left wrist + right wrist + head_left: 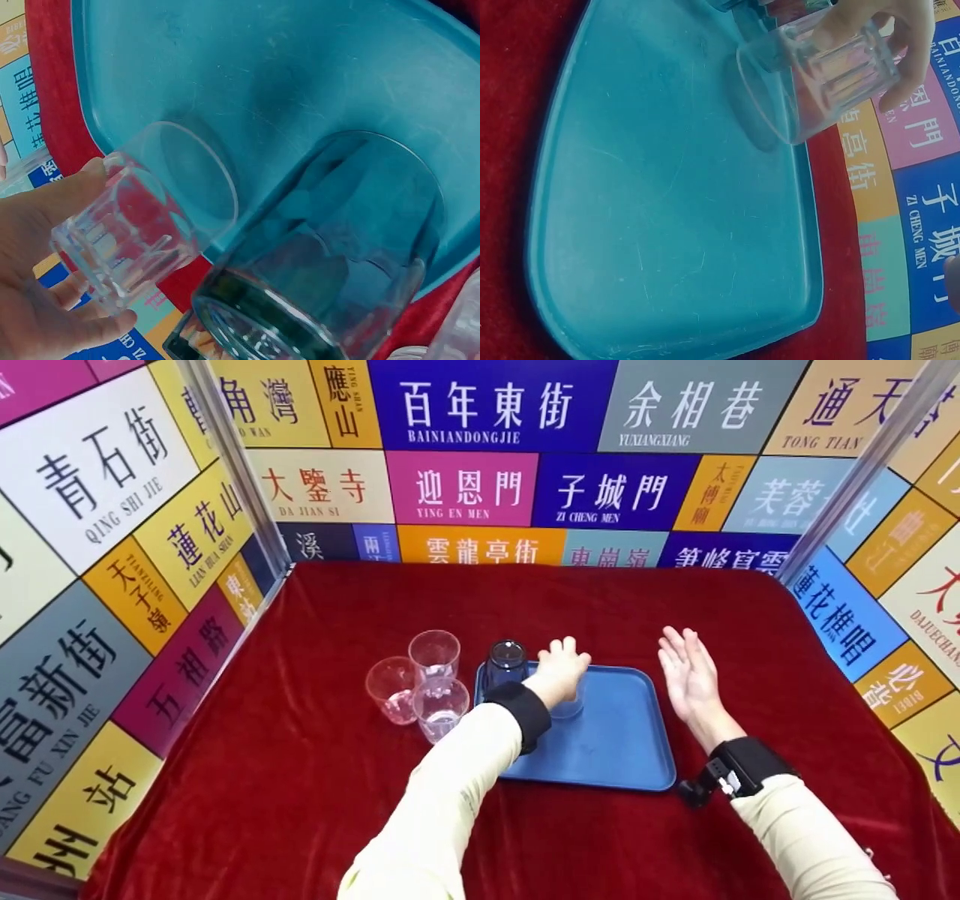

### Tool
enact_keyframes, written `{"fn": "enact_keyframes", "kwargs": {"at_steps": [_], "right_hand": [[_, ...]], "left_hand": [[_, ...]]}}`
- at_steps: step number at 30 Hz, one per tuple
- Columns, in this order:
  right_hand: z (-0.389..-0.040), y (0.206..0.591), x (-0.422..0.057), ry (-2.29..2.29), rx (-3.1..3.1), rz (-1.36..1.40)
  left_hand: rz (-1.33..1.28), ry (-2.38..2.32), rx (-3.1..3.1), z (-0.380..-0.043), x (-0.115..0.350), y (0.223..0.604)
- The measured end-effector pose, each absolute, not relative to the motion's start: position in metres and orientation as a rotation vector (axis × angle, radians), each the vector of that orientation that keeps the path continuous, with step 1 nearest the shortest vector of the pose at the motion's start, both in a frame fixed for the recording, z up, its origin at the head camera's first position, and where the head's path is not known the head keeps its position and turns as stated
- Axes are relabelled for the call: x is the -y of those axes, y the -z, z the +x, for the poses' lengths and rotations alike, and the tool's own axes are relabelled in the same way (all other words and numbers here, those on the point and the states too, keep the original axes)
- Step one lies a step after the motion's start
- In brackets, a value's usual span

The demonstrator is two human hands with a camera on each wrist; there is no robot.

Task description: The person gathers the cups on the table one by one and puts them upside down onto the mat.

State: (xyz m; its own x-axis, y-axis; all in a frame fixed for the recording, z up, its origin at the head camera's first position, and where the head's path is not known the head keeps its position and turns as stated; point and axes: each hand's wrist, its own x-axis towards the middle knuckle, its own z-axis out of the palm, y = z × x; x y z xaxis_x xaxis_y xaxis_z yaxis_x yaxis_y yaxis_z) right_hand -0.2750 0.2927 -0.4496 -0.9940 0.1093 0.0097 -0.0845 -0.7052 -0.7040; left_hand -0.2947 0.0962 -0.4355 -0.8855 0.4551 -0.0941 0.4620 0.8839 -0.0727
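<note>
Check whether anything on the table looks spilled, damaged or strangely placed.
No spill or breakage shows; the tray has only fine pale scratches. The dark glass stands mouth-down; the left hand holds a clear glass likewise, so this seems deliberate.

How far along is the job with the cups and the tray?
Looks done: the dark glass stands upside down on the blue tray. In hand: the left hand grips a clear cup, mouth down at the tray; the right hand holds nothing. Probably left: three clear cups on the red cloth beside the tray.
</note>
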Motion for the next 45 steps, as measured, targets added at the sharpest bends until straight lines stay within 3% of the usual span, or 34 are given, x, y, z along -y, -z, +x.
{"fn": "enact_keyframes", "kwargs": {"at_steps": [20, 38, 45], "right_hand": [[-0.27, 0.451, -0.299, -2.837, 1.105, -0.071], [-0.266, 0.455, -0.3, -2.849, 1.082, -0.077], [-0.267, 0.456, -0.3, -2.877, 1.041, -0.087]], "left_hand": [[0.702, 0.177, -2.936, -0.297, -0.111, 0.444], [0.481, 0.235, -2.947, -0.3, -0.125, 0.447], [0.542, -0.047, -2.909, -0.304, -0.107, 0.437]]}}
